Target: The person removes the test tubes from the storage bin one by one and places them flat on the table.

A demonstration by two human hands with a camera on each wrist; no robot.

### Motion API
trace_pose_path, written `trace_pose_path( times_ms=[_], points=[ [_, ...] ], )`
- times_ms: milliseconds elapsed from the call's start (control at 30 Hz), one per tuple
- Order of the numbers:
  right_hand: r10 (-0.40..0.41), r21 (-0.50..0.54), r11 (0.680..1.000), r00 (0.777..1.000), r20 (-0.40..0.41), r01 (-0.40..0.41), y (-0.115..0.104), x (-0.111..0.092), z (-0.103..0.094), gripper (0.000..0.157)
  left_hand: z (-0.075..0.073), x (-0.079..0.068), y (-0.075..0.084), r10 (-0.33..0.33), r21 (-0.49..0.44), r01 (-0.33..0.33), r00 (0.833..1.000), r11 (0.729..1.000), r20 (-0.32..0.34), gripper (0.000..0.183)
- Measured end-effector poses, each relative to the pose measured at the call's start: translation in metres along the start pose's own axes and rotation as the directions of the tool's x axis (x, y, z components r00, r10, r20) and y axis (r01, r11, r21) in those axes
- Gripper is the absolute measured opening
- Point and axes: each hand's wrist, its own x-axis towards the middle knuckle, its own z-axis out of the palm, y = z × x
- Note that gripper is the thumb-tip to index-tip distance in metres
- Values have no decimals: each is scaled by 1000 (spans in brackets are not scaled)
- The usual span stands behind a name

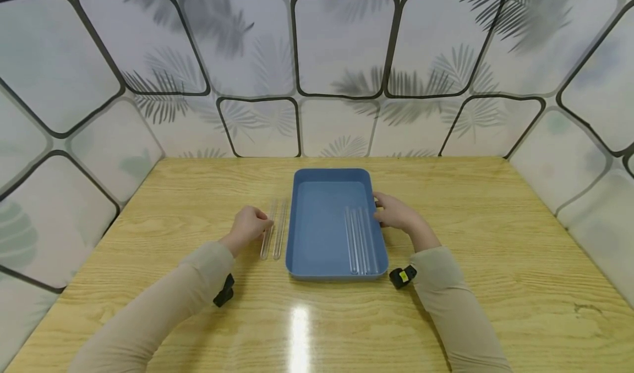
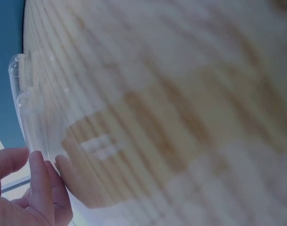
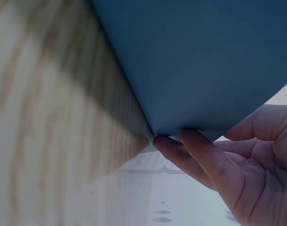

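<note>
Blue and rectangular, with rounded corners, the tray (image 1: 317, 230) sits on the wooden table (image 1: 247, 318), its long sides running away from the person. Several clear tubes (image 1: 360, 241) lie side by side within it, along its right side, their near ends close to the front wall; they overlap too closely to count with certainty. Outside the tray, just beyond its left wall, two more clear tubes lie next to each other, both slanting slightly: the inner tube (image 1: 280, 231), nearer the tray, and the outer tube (image 1: 266, 243). The left hand (image 1: 247, 227) pinches the outer tube between thumb and fingers, with the rounded end pointing towards the person; whether that tube is raised from the wood I cannot tell. On the opposite side, the right hand (image 1: 397, 213) grips the tray's right wall, fingertips against its outer face low down, as the right wrist view shows, and the thumb up at the rim. Beige sleeves (image 1: 163, 301) cover both forearms, and a small black device (image 1: 403, 276) shows at each wrist. Behind the table stands a pale backdrop (image 1: 342, 43), printed with dark-outlined rounded blocks and grey leaf fronds.
</note>
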Motion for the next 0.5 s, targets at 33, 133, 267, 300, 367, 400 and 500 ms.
trace_pose_path(
  times_ms=[33, 133, 267, 300, 367, 400, 500],
  points=[
    [2, 0, 1000, 1000, 1, -2, 0, 0, 0, 62, 0, 0, 0, -1, -1, 1, 1000, 1000, 1, 21],
    [8, -3, 1000, 1000, 1, -8, 0, 0, 0, 62, -1, -1, 0, -3, -12, 3, 1000, 1000, 8, 22],
    [9, -8, 1000, 1000, 0, -9, 0, 1, 0, 62, -3, -3, 1, 1, -25, -1, 1000, 1000, 15, 22],
    [10, -9, 1000, 1000, 0, -10, 0, 0, 0, 62, -3, -3, 1, 1, -24, -1, 1000, 1000, 14, 22],
    [8, -10, 1000, 1000, -1, -8, 0, 0, 0, 62, -4, -3, 2, 2, -23, -2, 1000, 1000, 13, 21],
    [9, -9, 1000, 1000, -1, -9, 0, 0, 0, 61, -4, -3, 2, 5, -21, -5, 1000, 1000, 14, 22],
    [6, -10, 1000, 1000, -2, -6, 0, 1, 0, 61, -5, -4, 1, 10, -16, -9, 1000, 1000, 13, 22]
  ],
)
